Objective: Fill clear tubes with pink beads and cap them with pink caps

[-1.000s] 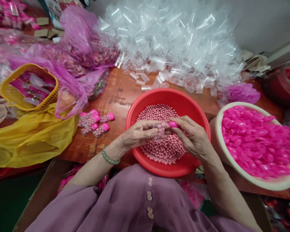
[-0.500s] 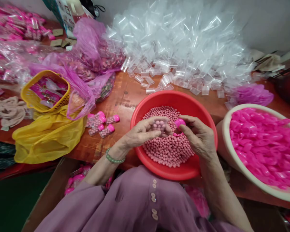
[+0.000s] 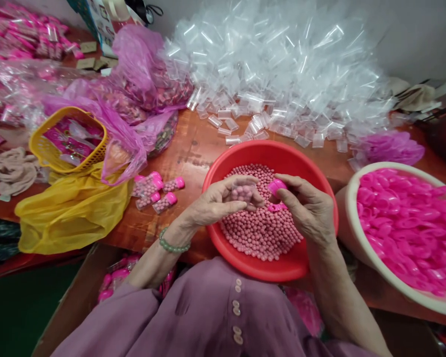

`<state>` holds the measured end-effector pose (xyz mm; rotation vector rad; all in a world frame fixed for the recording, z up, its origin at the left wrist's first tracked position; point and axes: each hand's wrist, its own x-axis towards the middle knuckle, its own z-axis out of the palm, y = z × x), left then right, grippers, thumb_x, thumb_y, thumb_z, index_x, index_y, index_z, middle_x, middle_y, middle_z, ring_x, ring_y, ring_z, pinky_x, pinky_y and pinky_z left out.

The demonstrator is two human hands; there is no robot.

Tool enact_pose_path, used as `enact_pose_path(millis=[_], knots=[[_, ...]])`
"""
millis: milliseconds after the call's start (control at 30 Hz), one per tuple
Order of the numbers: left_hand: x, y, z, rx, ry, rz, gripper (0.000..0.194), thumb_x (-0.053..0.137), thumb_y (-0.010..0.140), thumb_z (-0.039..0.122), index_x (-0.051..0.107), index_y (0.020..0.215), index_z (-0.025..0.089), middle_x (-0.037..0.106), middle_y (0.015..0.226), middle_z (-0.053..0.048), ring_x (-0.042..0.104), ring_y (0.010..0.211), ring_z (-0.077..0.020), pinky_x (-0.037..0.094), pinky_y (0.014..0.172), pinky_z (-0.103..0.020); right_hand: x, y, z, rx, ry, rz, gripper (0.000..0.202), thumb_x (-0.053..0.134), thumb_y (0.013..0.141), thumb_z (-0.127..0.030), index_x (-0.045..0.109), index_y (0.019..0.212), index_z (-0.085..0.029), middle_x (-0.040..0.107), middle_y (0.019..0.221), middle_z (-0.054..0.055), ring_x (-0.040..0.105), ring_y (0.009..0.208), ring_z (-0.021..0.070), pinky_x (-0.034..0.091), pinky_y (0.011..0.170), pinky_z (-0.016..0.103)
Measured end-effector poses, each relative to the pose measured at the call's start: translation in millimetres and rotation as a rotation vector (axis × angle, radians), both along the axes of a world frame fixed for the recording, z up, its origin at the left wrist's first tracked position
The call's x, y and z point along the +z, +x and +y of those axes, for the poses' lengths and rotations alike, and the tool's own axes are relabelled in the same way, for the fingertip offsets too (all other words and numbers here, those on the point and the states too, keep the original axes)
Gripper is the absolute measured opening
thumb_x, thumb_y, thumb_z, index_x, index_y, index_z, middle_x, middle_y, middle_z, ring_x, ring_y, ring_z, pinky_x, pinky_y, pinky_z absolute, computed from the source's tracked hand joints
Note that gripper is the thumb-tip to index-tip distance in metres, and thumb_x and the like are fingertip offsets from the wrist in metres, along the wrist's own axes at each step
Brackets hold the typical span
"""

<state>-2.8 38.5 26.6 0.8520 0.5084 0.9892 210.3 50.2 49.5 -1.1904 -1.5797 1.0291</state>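
Note:
A red basin (image 3: 215, 166) in front of me holds a heap of small pink beads (image 3: 262, 235). Over its left side my left hand (image 3: 217, 199) grips a clear container (image 3: 242, 192) with pink beads inside. My right hand (image 3: 306, 206) pinches a bright pink cap (image 3: 277, 186) just right of the container, the two apart. Another bright pink piece (image 3: 277, 207) shows below the cap, near the right fingers. Several filled containers with pink caps (image 3: 166, 202) lie on the table left of the basin.
Clear empty containers (image 3: 275, 74) are heaped behind the basin. A white tub (image 3: 351, 203) of pink caps stands at the right. Leftward are a yellow basket (image 3: 44, 154), a yellow bag (image 3: 74, 213) and purple bags (image 3: 137, 59). The wooden table (image 3: 193, 148) shows between them.
The view has shifted slightly. The beads in the left hand's container look a little lower, and more of the pink piece below the cap shows. Both hands keep their hold.

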Motion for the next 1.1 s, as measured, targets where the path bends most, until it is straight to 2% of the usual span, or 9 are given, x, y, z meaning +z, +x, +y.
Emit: enact_pose_path(millis=[167,333,467,600,700,833,900,1000,1100], knots=[[-1.8,-3,4,-0.050,-0.029,-0.023,0.054,0.076,0.073,0.010,0.061,0.125,0.019,0.071,0.115,-0.011,0.070,0.106,-0.0233,0.052,0.100,-0.039,11.8,-3,6,-0.009,0.053,-0.058,0.023,0.070,0.089,-0.032,0.073,0.111,-0.029,0.074,0.094,0.002,0.069,0.075,0.0153,0.062,0.075,0.033],[-6.5,-4,11,-0.048,-0.141,-0.196,0.058,0.069,0.065,0.008,0.061,0.122,0.014,0.071,0.118,-0.015,0.066,0.118,-0.0323,0.048,0.106,-0.050,21.5,-11,19,0.031,0.128,-0.075,0.026,0.070,0.088,-0.033,0.073,0.113,-0.030,0.073,0.096,0.002,0.069,0.081,0.0167,0.062,0.080,0.036],[-8.5,-6,14,-0.081,-0.185,-0.261,0.063,0.061,0.058,0.009,0.061,0.121,0.011,0.069,0.124,-0.018,0.057,0.130,-0.0368,0.041,0.112,-0.056,17.6,-16,25,0.045,0.111,-0.086,0.026,0.068,0.090,-0.037,0.071,0.115,-0.028,0.072,0.096,0.002,0.068,0.079,0.0160,0.061,0.077,0.034],[-7.7,-7,15,-0.101,-0.191,-0.303,0.063,0.058,0.057,0.013,0.060,0.121,0.010,0.068,0.125,-0.020,0.054,0.133,-0.0379,0.039,0.113,-0.057,7.2,-2,29,0.063,0.001,-0.090,0.024,0.063,0.092,-0.038,0.067,0.112,-0.024,0.069,0.089,0.002,0.064,0.075,0.0145,0.057,0.072,0.030],[-8.3,-8,16,-0.113,-0.196,-0.320,0.060,0.058,0.059,0.015,0.061,0.119,0.010,0.068,0.126,-0.021,0.054,0.133,-0.0386,0.040,0.112,-0.057,-1.1,14,29,0.154,-0.118,-0.274,0.021,0.058,0.093,-0.038,0.066,0.106,-0.022,0.065,0.080,0.000,0.060,0.069,0.0144,0.051,0.065,0.028],[-10.2,-10,17,-0.127,-0.205,-0.342,0.058,0.059,0.062,0.015,0.062,0.119,0.009,0.070,0.121,-0.021,0.058,0.129,-0.0364,0.039,0.112,-0.055,-12.5,20,17,0.417,-0.227,-0.609,0.024,0.052,0.093,-0.038,0.065,0.085,-0.020,0.067,0.081,0.002,0.060,0.076,0.0177,0.048,0.071,0.031],[-10.6,-10,17,-0.135,-0.204,-0.339,0.059,0.059,0.063,0.014,0.061,0.121,0.009,0.071,0.120,-0.020,0.060,0.127,-0.0350,0.039,0.112,-0.054,-18.5,16,9,0.520,-0.295,-0.784,0.028,0.054,0.093,-0.041,0.064,0.078,-0.019,0.067,0.078,0.003,0.059,0.071,0.0174,0.045,0.068,0.030],[-10.2,-10,17,-0.131,-0.200,-0.334,0.061,0.058,0.063,0.015,0.060,0.124,0.008,0.070,0.122,-0.021,0.061,0.126,-0.0343,0.039,0.112,-0.054,-24.5,7,0,0.653,-0.330,-1.017,0.027,0.058,0.092,-0.039,0.069,0.081,-0.018,0.070,0.083,0.006,0.060,0.073,0.0186,0.041,0.067,0.029],[-9.6,-9,17,-0.131,-0.187,-0.339,0.062,0.057,0.062,0.015,0.060,0.124,0.008,0.068,0.125,-0.021,0.059,0.128,-0.0361,0.040,0.112,-0.056,-24.9,0,-6,0.734,-0.303,-1.163,0.020,0.057,0.091,-0.029,0.071,0.083,-0.017,0.073,0.089,0.010,0.063,0.078,0.0201,0.038,0.068,0.029]])
